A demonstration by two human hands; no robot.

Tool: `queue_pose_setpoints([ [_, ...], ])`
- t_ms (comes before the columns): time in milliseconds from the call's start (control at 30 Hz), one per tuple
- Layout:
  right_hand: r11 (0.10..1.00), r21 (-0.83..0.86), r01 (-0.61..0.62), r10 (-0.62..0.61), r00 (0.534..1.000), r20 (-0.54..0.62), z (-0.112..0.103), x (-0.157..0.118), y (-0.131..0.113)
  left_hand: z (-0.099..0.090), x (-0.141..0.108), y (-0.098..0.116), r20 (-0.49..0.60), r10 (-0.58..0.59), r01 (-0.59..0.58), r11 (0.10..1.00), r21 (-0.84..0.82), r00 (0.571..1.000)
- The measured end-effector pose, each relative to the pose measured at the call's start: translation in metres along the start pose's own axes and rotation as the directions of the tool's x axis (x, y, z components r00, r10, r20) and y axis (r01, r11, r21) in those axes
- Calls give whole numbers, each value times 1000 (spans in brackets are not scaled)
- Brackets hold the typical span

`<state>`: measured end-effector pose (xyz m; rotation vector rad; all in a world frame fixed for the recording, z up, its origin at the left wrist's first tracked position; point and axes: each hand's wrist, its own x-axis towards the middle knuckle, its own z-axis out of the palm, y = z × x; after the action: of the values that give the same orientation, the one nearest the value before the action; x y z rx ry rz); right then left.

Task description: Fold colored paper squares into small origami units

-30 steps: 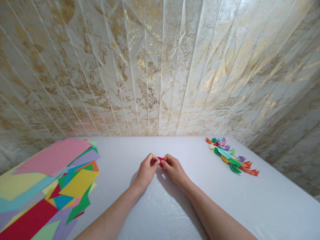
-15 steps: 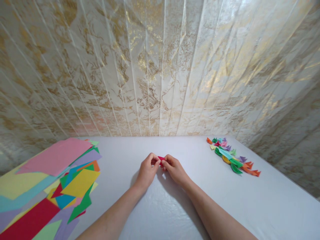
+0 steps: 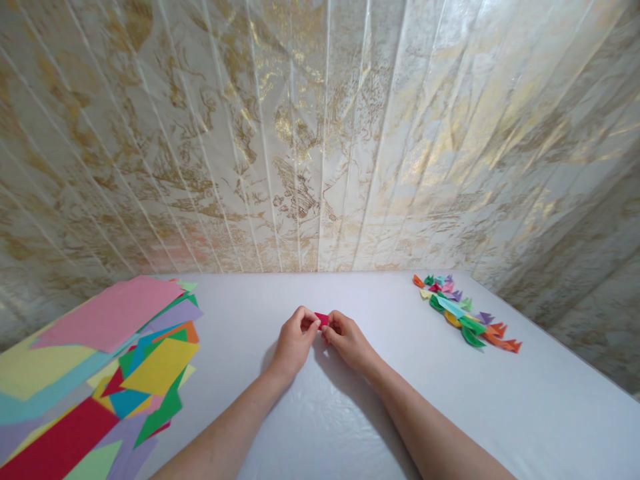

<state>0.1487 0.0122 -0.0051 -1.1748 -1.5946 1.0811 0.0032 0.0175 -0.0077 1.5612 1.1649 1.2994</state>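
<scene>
At 1 white table, 2 hands pinch 1 red paper.

The small piece of paper is a deep pinkish red, with a short, flat, angular part showing. It sits between the fingertips of the left hand and right hand, over the middle of the white worktop. Fingers cover its ends, hiding its full outline and folds.
</scene>
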Motion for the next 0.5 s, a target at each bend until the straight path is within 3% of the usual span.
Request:
queue_pose_setpoints([
  [233, 991, 130, -15, 9, 999, 44, -1, 0, -4, -4, 2, -2, -30, 4, -4, 1000, 13, 1000],
  [500, 997, 73, -10, 9, 1000, 11, -1, 0, -5, -3, 0, 3, 21, 5, -5, 1000, -2, 1000],
])
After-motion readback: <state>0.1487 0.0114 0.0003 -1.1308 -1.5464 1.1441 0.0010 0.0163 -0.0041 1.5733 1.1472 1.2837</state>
